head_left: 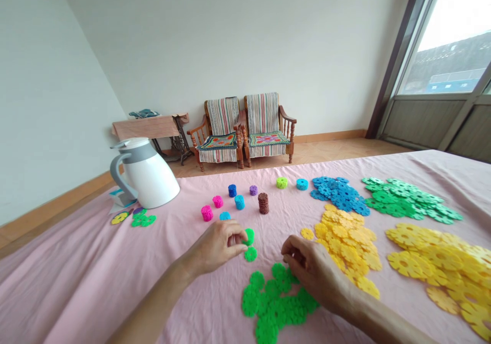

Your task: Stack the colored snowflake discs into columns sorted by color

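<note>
My left hand (222, 245) is at the middle of the table, its fingers curled. Its fingertips meet a small stack of green snowflake discs (249, 236), and the thumb is close to a single green disc (250, 254) lying just in front. My right hand (316, 270) is over the far right edge of a loose pile of green snowflake discs (276, 311). Thumb and fingers there are drawn together, and anything between them is hidden. Beyond my hands stand small stacks of discs: a brown stack (263, 203), a pink stack (207, 213) and a dark blue stack (232, 190).
Loose heaps of yellow discs (345, 236), blue discs (335, 193) and darker green discs (406, 198) spread to the right. A white jug (153, 178) with a grey handle stands at the left on the pink cloth (95, 282). Two wooden chairs (264, 116) are behind the table.
</note>
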The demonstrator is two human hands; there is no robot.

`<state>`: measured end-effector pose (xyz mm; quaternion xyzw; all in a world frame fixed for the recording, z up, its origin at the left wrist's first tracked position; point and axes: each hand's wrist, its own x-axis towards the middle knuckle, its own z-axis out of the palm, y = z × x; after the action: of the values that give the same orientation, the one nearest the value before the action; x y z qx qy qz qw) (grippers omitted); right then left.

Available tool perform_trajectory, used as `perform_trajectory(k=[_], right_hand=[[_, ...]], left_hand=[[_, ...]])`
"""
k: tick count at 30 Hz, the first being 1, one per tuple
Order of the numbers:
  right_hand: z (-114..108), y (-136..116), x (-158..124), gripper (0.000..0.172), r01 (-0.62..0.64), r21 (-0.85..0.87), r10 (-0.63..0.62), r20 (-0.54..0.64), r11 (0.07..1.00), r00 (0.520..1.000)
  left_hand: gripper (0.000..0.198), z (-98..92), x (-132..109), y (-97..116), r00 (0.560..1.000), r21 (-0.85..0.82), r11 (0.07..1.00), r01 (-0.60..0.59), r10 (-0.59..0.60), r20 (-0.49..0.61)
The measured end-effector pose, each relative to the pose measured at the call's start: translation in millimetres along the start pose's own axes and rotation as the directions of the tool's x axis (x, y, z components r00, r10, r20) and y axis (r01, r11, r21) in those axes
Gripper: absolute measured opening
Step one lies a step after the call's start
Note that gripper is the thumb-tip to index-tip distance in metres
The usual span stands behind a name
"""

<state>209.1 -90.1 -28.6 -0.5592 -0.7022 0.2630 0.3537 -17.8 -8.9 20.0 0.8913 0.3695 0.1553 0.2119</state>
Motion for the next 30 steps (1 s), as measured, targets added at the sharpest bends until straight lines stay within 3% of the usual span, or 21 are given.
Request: perform_trajectory(k=[4,11,19,30], right_hand=[[1,1,0,0.012,0.011,0.001,-0.011,-0.006,1.0,1.0],[1,2,0,0.012,0.026,-0.021,-0.027,-0.022,0.999,0.999],[-1,-1,0,0.012,0.01,-0.04,-0.01,-0.003,0.999,1.0],[0,1,-1,0.012,0.021,-0.026,-0.022,-0.009,0.999,1.0]], left_hand=[[0.011,3.7,-9,8,0.987,0.058,0.998,-0.033,0.024,0.158],[0.016,16.9,-10,12,0.986,0.146,0.989,-0.002,-0.022,0.164],[0.019,8.1,-13,7,0.97,0.06,0.997,0.038,-0.051,0.239],[0.012,2.8,-13,13,0.979,0.096,0.995,0.018,-0.037,0.201]])
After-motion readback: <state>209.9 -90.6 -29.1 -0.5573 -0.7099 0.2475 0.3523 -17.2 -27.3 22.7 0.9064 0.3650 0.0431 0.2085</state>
